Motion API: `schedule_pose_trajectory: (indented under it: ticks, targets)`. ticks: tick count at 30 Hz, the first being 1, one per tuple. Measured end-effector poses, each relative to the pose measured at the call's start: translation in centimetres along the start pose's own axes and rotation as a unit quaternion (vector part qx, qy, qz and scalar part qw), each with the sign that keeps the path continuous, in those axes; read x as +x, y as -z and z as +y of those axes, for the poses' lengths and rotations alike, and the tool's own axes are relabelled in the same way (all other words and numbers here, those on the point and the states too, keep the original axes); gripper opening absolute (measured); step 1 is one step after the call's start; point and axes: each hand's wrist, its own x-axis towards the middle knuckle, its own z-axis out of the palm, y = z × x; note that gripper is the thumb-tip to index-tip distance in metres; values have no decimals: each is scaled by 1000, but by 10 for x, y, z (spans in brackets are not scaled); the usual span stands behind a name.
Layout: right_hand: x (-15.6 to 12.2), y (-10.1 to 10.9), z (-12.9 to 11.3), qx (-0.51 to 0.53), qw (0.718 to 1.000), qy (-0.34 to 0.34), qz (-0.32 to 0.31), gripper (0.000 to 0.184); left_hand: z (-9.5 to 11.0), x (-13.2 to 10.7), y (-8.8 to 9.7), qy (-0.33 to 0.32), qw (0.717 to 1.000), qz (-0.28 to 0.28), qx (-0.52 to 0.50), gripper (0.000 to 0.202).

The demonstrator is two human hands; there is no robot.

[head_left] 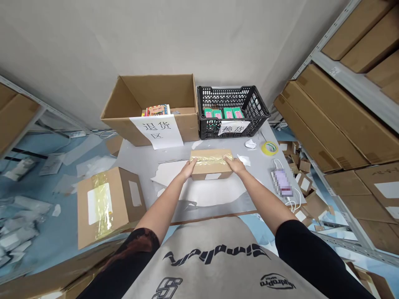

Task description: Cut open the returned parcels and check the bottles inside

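Cardboard parcel (212,166), taped across the top, white label (213,176) on its near side — located over white paper (205,195) at the middle of the bench (260,168). Left hand (189,168) and right hand (235,164): clamped on the parcel's opposite ends. Behind: open carton (189,128) with a paper sign (158,132) and, beside it, black crate (212,132) holding green-and-pink boxes (228,113). To the right: yellow tape roll (264,148) — and a phone (283,182) with white cable (290,203).

both arms (166,198) are stretched forward and inward; the left hand (188,168) and the right hand (236,165) face each other, apart, with thumbs (226,158) pointing inward.
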Motion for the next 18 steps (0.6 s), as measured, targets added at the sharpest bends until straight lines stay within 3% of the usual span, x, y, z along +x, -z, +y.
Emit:
schedule_pose_trajectory:
  ticks: [5, 8, 10, 12, 15, 18]
  targets:
    - [-18, -5, -6, -82, 993, -9, 88, 76, -9, -15, -7, -31, 999, -8, -15, 68]
    - [-35, -5, -1, -130, 987, -22, 95, 71, -13, -24, -4, -19, 999, -38, 9, 79]
    - [-42, -3, 2, -155, 984, -27, 87, 68, -8, -24, 5, -51, 994, -44, 81, 90]
    - [-47, -2, 2, -158, 983, -29, 83, 67, 2, -19, 15, -143, 970, -35, 194, 97]
    - [-52, -4, 0, -143, 985, -37, 94, 69, 21, -8, 22, -269, 896, -69, 345, 88]
    - [-56, -9, 0, -131, 985, -11, 114, 63, 35, -2, 15, -264, 850, -105, 444, 85]
